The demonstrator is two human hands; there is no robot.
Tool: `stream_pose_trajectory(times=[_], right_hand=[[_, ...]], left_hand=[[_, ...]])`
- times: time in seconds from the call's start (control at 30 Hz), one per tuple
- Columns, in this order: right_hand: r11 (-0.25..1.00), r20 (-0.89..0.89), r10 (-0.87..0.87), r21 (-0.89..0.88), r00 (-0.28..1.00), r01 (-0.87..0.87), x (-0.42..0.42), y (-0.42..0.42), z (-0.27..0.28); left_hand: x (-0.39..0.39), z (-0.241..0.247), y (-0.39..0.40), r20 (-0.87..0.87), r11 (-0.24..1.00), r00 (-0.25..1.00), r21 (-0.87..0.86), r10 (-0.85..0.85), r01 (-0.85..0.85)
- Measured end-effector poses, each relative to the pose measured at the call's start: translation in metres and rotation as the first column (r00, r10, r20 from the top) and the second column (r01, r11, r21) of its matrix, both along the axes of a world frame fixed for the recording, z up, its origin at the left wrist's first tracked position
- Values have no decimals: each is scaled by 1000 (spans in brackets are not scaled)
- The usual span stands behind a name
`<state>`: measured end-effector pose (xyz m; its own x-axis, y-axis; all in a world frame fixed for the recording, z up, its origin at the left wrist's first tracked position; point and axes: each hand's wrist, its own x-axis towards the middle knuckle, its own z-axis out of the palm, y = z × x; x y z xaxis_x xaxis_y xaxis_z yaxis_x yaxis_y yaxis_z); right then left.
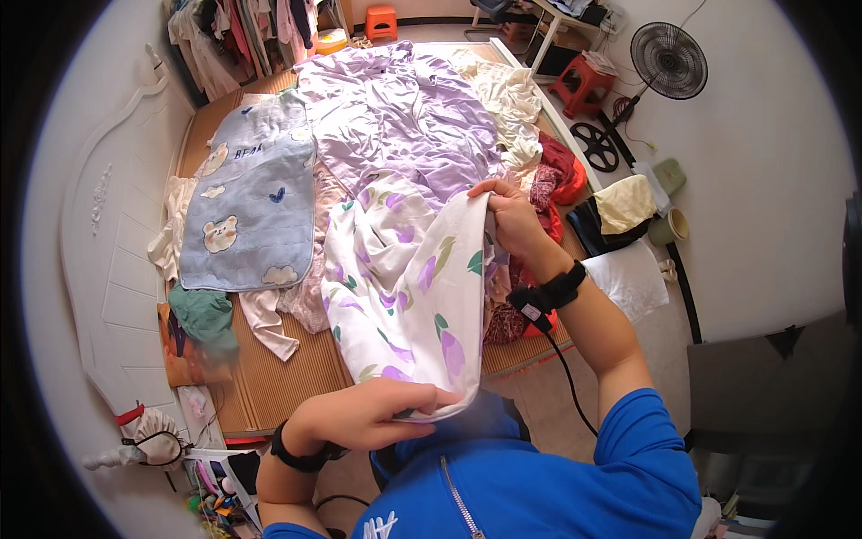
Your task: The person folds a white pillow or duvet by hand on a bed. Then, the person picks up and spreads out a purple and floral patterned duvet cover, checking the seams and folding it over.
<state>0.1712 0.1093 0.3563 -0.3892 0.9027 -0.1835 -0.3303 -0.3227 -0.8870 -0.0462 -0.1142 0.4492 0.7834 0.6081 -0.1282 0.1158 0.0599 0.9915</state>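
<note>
A white cloth printed with purple flowers and green leaves [431,290] is stretched between my two hands. My left hand [377,412] grips its near bottom corner, close to my chest. Higher up, at the right, my right hand [508,212] pinches the cloth's far corner. The cloth's far part lies bunched on a crumpled lilac sheet [397,114] spread over the bed. To the left lies a blue quilted mat with bear and cloud pictures [252,202], spread flat over other clothes.
A green garment [202,320] and pale clothes lie on the bed's woven mat [283,391]. Red fabric [566,175] lies at the right edge. A standing fan [668,60], a red stool [582,84] and a white headboard [121,222] flank the bed. A black cable [572,377] hangs from my right wrist.
</note>
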Motion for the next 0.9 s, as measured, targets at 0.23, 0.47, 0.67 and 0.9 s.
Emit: stream_pose_trajectory(times=[0.23,0.47,0.67,0.9], right_hand=[[968,-70,248,-7,966,-249,5,-14,21],[890,376,325,190,868,-415,5,-24,38],[778,470,318,368,823,-510,5,-44,41],[783,311,482,267,819,-562,-6,-63,49]], left_hand=[[-3,-15,28,-78,984,984,-94,-159,152],[28,-18,43,-127,958,949,-59,-287,282],[8,-5,65,-210,834,925,526,316,-166],[19,-21,94,-36,670,865,648,501,-362]])
